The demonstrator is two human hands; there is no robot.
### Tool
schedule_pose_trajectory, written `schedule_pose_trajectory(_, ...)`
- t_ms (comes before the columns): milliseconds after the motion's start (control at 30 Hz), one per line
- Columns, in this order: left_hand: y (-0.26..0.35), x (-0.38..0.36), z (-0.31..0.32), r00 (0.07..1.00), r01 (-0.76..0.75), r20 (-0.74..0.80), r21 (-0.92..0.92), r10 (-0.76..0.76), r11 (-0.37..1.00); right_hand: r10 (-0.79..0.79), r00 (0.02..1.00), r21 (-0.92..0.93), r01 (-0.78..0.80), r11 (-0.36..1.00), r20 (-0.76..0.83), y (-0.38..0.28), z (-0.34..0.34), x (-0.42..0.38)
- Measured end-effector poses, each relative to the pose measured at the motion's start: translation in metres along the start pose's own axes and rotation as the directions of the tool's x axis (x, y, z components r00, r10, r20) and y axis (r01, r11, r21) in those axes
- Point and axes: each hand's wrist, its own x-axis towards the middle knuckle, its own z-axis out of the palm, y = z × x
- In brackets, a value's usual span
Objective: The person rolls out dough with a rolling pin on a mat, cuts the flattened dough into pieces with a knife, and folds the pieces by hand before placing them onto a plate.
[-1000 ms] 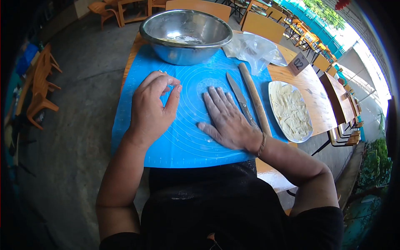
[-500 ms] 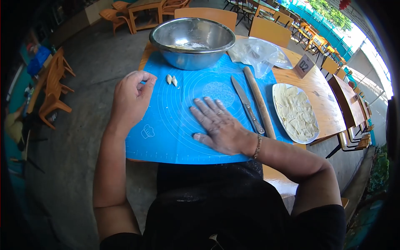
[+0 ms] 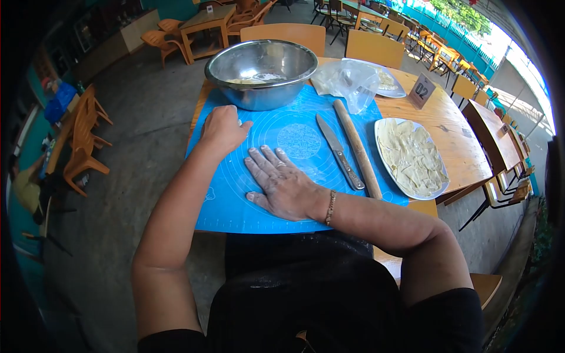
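Note:
On the blue baking mat (image 3: 220, 203), my right hand (image 3: 282, 185) lies flat with its fingers spread, dusted with flour and wearing a bracelet at the wrist. Nothing shows in its grasp. My left hand (image 3: 225, 130) is closed, knuckles up, on the mat just in front of the steel bowl (image 3: 265, 94). It covers the spot where two small dough pieces lay. A tiny pale bit shows by its thumb, but what the fingers hold is mostly hidden. Right of my right hand lie a knife (image 3: 338, 150) and a wooden rolling pin (image 3: 357, 147), side by side.
An oval plate (image 3: 381, 141) of overlapping flat dough pieces (image 3: 412, 156) stands on the right of the wooden table (image 3: 459, 147). Farther back are a clear plastic bag (image 3: 350, 85), another plate (image 3: 397, 91) and a number sign (image 3: 421, 91). Chairs surround the table.
My left hand has moved forward and right, onto the two small dough pieces, which are now covered. My right hand stays flat, a little farther left in view. The camera has shifted slightly.

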Motion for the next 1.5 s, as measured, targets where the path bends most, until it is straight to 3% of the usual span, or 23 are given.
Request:
schedule_pose_trajectory(233, 0.004, 0.022, 0.032, 0.992, 0.121, -0.037, 0.041, -0.12, 0.992, 0.257, 0.964, -0.118, -0.264, 0.957, -0.071, 0.015, -0.006, -0.011)
schedule_pose_trajectory(300, 0.002, 0.025, 0.035, 0.986, 0.168, -0.033, 0.082, -0.166, 0.982, 0.148, 0.982, -0.09, -0.159, 0.983, -0.117, 0.005, -0.005, -0.019)
schedule_pose_trajectory(400, 0.006, 0.019, 0.024, 0.981, 0.185, 0.039, 0.113, -0.19, 0.976, -0.042, 0.999, 0.081, 0.042, 0.996, -0.002, 0.01, -0.011, -0.024)
schedule_pose_trajectory(500, 0.0, 0.009, 0.026, 0.999, 0.038, 0.003, 0.086, -0.039, 0.996, 0.178, 0.983, 0.083, -0.175, 0.981, -0.031, 0.03, -0.039, -0.019)
schedule_pose_trajectory(533, 0.005, 0.005, 0.023, 0.999, 0.039, 0.002, 0.09, -0.039, 0.995, 0.197, 0.963, 0.14, -0.173, 0.975, -0.186, 0.028, -0.049, -0.019)
schedule_pose_trajectory(567, 0.015, 0.0, 0.017, 0.994, 0.075, 0.079, -0.068, -0.07, 0.995, 0.197, 0.962, 0.142, -0.172, 0.975, -0.189, 0.025, -0.052, -0.018)
schedule_pose_trajectory(600, 0.023, -0.006, 0.013, 0.983, 0.122, 0.159, -0.223, -0.088, 0.967, 0.272, 0.962, 0.176, -0.267, 0.947, -0.002, 0.02, -0.053, -0.016)
schedule_pose_trajectory(633, 0.028, -0.011, 0.013, 0.983, 0.122, 0.161, -0.222, -0.087, 0.967, 0.332, 0.924, 0.192, -0.367, 0.91, 0.189, 0.017, -0.052, -0.015)
schedule_pose_trajectory(667, 0.032, -0.017, 0.014, 0.985, 0.086, 0.169, -0.296, -0.036, 0.951, 0.182, 0.981, 0.154, -0.172, 0.973, -0.059, 0.017, -0.033, -0.019)
schedule_pose_trajectory(700, 0.036, -0.021, 0.014, 0.986, 0.048, 0.169, -0.371, 0.016, 0.928, 0.185, 0.981, 0.154, -0.174, 0.973, -0.061, 0.023, -0.021, -0.02)
schedule_pose_trajectory(767, 0.04, -0.03, 0.018, 0.991, -0.007, 0.124, -0.378, 0.058, 0.926, 0.08, 0.91, 0.058, -0.062, 0.996, -0.407, 0.021, -0.02, -0.018)
schedule_pose_trajectory(900, 0.049, -0.046, 0.022, 0.991, 0.031, 0.13, -0.533, 0.046, 0.845, 0.117, 0.956, 0.075, -0.101, 0.992, -0.27, 0.044, -0.031, -0.024)
schedule_pose_trajectory(933, 0.048, -0.046, 0.022, 0.967, 0.175, 0.255, -0.699, 0.013, 0.694, 0.197, 0.959, 0.214, -0.152, 0.965, -0.206, 0.041, -0.041, -0.027)
schedule_pose_trajectory(967, 0.047, -0.048, 0.022, 0.924, 0.325, 0.381, -0.804, 0.012, 0.498, 0.197, 0.959, 0.214, -0.152, 0.965, -0.205, 0.043, -0.043, -0.029)
schedule_pose_trajectory(1033, 0.047, -0.05, 0.027, 0.926, 0.327, 0.378, -0.806, 0.004, 0.494, 0.381, 0.866, 0.489, -0.192, 0.851, -0.323, 0.048, -0.048, -0.033)
schedule_pose_trajectory(1100, 0.049, -0.054, 0.03, 0.928, 0.327, 0.374, -0.809, -0.002, 0.489, 0.379, 0.839, 0.437, -0.193, 0.878, -0.391, 0.052, -0.061, -0.04)
schedule_pose_trajectory(1167, 0.053, -0.06, 0.031, 0.982, -0.041, 0.154, -0.408, 0.113, 0.912, 0.305, 0.857, 0.143, -0.269, 0.952, -0.415, 0.057, -0.075, -0.051)
schedule_pose_trajectory(1200, 0.055, -0.061, 0.031, 0.982, -0.015, 0.165, -0.411, 0.091, 0.911, 0.301, 0.859, 0.14, -0.266, 0.954, -0.413, 0.062, -0.079, -0.058)
schedule_pose_trajectory(1267, 0.053, -0.063, 0.033, 0.981, -0.132, 0.074, -0.426, 0.179, 0.895, 0.38, 0.83, -0.3, -0.515, 0.803, -0.407, 0.072, -0.085, -0.071)
schedule_pose_trajectory(1300, 0.054, -0.064, 0.036, 0.963, -0.251, -0.014, -0.426, 0.271, 0.869, 0.381, 0.831, -0.303, -0.515, 0.802, -0.405, 0.075, -0.086, -0.075)
schedule_pose_trajectory(1367, 0.058, -0.068, 0.041, 0.931, -0.363, -0.13, -0.391, 0.34, 0.846, 0.588, 0.784, -0.243, -0.621, 0.746, -0.2, 0.081, -0.081, -0.08)
schedule_pose_trajectory(1400, 0.059, -0.069, 0.043, 0.882, -0.466, -0.244, -0.339, 0.403, 0.817, 0.558, 0.8, -0.233, -0.598, 0.767, -0.22, 0.084, -0.077, -0.08)
schedule_pose_trajectory(1500, 0.057, -0.066, 0.046, 0.906, -0.422, -0.118, -0.324, 0.407, 0.847, 0.577, 0.782, -0.162, -0.617, 0.77, -0.236, 0.079, -0.081, -0.074)
